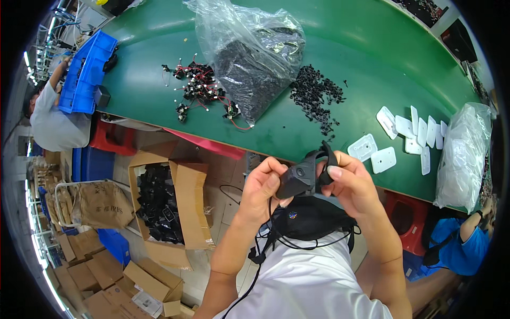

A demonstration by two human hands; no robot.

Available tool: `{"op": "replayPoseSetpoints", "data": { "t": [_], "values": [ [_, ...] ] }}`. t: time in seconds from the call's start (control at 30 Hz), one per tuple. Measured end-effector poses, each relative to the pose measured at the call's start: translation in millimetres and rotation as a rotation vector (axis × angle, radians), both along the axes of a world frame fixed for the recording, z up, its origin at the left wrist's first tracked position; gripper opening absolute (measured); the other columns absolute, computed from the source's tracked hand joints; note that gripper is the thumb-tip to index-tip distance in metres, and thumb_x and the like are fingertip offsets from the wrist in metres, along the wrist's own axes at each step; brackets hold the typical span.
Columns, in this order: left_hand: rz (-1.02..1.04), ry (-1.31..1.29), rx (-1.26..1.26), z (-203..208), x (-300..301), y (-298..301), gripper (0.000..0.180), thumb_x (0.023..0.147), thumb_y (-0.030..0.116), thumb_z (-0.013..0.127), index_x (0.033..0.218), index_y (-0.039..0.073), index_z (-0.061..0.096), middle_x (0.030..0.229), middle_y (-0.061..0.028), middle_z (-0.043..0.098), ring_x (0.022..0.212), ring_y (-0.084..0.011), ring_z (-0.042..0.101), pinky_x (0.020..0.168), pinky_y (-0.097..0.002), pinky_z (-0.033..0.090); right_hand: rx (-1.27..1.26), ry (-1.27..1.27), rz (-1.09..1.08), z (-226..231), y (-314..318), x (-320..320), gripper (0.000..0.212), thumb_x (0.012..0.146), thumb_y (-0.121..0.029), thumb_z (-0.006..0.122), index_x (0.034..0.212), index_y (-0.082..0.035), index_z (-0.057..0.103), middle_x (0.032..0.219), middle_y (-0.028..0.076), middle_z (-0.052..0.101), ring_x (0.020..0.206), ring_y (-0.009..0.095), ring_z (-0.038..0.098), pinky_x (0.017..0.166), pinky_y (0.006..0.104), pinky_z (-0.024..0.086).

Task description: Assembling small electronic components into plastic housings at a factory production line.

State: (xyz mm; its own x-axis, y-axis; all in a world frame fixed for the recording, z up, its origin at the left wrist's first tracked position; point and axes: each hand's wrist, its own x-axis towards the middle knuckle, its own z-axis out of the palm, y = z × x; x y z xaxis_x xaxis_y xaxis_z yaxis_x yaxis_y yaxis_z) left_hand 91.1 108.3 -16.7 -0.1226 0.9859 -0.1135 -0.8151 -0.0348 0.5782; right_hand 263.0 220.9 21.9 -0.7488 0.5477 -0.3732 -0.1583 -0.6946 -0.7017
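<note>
Between my hands, over the near edge of the green bench, is a black housing (295,181) with a round lens-like spot on its face. My left hand (259,187) grips its left end between thumb and fingers. A curved black band (328,157) stands at the housing's right side, pinched by the thumb and fingers of my right hand (355,183). Whether band and housing are joined cannot be made out. Beyond my hands lies a pile of small black parts (317,95). White plastic plates (383,159) lie to the right of my right hand.
A clear bag of black parts (249,69) stands on the green bench (154,101), beside small assemblies with red wires (199,85). A wrapped bundle (463,159) is at right. Below left, a carton (191,204) holds black pieces. Other people (461,247) sit at both sides.
</note>
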Motion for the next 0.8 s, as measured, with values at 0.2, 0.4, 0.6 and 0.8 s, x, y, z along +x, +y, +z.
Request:
{"op": "replayPoseSetpoints", "data": {
  "t": [0.2, 0.4, 0.6, 0.8],
  "values": [
    [0.048, -0.400, 0.060, 5, 3, -4, 0.035, 0.099, 0.032, 0.046, 0.115, 0.001, 0.046, 0.090, -0.0140, 0.062, 0.070, -0.0189, 0.060, 0.057, -0.0276, 0.049, -0.328, 0.262, -0.069, -3, -14, -21, 0.037, 0.087, -0.011, 0.064, 0.119, -0.004, 0.049, 0.094, 0.008, 0.064, 0.074, 0.012, 0.064, 0.061, 0.0227, 0.052],
    [-0.009, -0.192, 0.143, -40, 28, -27, 0.037, 0.093, 0.028, 0.054, 0.117, -0.001, 0.054, 0.106, -0.0164, 0.062, 0.087, -0.0238, 0.064, 0.070, -0.0336, 0.053, -0.130, 0.136, -0.075, 8, -27, -25, 0.064, 0.086, -0.003, 0.063, 0.141, -0.007, 0.029, 0.088, 0.013, 0.064, 0.058, 0.015, 0.060, 0.053, 0.0240, 0.050],
    [0.262, 0.675, 0.147, -18, 21, -14, 0.034, 0.086, 0.012, 0.066, 0.118, 0.002, 0.060, 0.114, -0.0136, 0.055, 0.101, -0.0250, 0.057, 0.089, -0.0348, 0.046, 0.044, 0.142, -0.066, 6, -33, -24, 0.061, 0.087, 0.000, 0.061, 0.138, -0.008, 0.029, 0.084, 0.013, 0.064, 0.056, 0.012, 0.058, 0.048, 0.0235, 0.046],
    [0.318, 1.027, 0.074, 1, 25, -7, 0.024, 0.087, 0.008, 0.061, 0.109, 0.000, 0.063, 0.118, -0.0144, 0.053, 0.102, -0.0252, 0.054, 0.084, -0.0359, 0.045, -0.143, 0.167, -0.028, 6, -23, -18, 0.061, 0.087, -0.001, 0.062, 0.137, -0.008, 0.028, 0.082, 0.010, 0.064, 0.054, 0.012, 0.057, 0.046, 0.0223, 0.043]
  ]
}}
